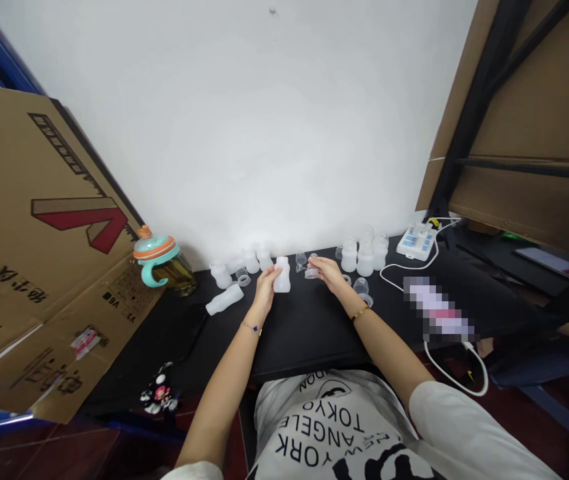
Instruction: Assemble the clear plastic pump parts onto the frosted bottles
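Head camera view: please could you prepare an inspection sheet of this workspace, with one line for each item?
Surface: black table, in use along the wall.
Job's things: frosted white bottles stand in groups; one lying bottle is on its side; small clear cups stand nearby.
Hands: left hand holds an upright held bottle; right hand holds a clear part.
Clutter: spouted cup with teal handle; small black-and-pink toy; pixelated object.
Cables: white cable runs from a white control unit.
Surroundings: white wall; flattened cardboard box.
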`<act>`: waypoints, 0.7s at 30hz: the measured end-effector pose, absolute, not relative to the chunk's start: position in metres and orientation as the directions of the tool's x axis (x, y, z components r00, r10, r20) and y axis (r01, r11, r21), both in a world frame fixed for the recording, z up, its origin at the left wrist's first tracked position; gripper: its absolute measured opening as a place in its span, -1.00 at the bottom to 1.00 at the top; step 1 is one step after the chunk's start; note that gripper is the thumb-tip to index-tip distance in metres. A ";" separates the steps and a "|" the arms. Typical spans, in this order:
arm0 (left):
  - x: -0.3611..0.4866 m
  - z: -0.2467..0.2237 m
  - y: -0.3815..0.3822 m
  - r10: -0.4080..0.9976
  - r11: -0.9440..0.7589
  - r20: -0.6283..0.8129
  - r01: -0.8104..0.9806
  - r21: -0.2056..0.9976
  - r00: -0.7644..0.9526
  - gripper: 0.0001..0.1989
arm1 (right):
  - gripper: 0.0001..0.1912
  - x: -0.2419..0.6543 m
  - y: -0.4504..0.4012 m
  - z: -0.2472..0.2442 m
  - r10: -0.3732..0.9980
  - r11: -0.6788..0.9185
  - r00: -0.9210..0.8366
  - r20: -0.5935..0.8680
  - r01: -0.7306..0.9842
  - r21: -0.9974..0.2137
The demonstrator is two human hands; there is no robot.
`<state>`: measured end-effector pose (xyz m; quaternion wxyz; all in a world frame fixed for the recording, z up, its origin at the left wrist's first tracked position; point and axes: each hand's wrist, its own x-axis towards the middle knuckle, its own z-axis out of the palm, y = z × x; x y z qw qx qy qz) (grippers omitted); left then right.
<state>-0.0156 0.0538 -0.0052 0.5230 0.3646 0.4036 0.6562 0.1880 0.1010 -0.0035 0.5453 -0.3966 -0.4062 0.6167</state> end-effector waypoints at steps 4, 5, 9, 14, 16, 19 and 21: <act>-0.016 -0.007 0.054 0.984 -0.106 0.042 -0.386 0.916 -0.172 -0.54 | -0.76 0.188 0.100 -0.004 0.994 -0.090 -0.082 -0.067 -0.330 -0.940; -0.016 -0.007 0.054 0.985 -0.102 0.039 -0.388 0.916 -0.167 -0.53 | -0.77 0.188 0.100 -0.004 0.994 -0.093 -0.083 -0.069 -0.327 -0.941; -0.016 -0.007 0.054 0.987 -0.093 0.033 -0.390 0.916 -0.159 -0.53 | -0.77 0.188 0.099 -0.004 0.994 -0.087 -0.090 -0.061 -0.317 -0.944; -0.016 -0.007 0.054 0.984 -0.106 0.044 -0.369 0.924 -0.171 -0.53 | -0.78 0.188 0.098 -0.004 0.997 -0.065 -0.047 -0.053 -0.300 -0.952; -0.015 -0.007 0.053 0.983 -0.110 0.048 -0.364 0.925 -0.175 -0.53 | -0.78 0.187 0.098 -0.004 0.997 -0.069 -0.039 -0.060 -0.295 -0.953; -0.015 -0.006 0.053 0.984 -0.108 0.047 -0.362 0.926 -0.172 -0.53 | -0.79 0.187 0.097 -0.003 0.996 -0.087 -0.049 -0.076 -0.299 -0.950; -0.015 -0.007 0.053 0.985 -0.105 0.049 -0.354 0.929 -0.163 -0.52 | -0.80 0.187 0.097 -0.003 0.995 -0.097 -0.054 -0.085 -0.299 -0.949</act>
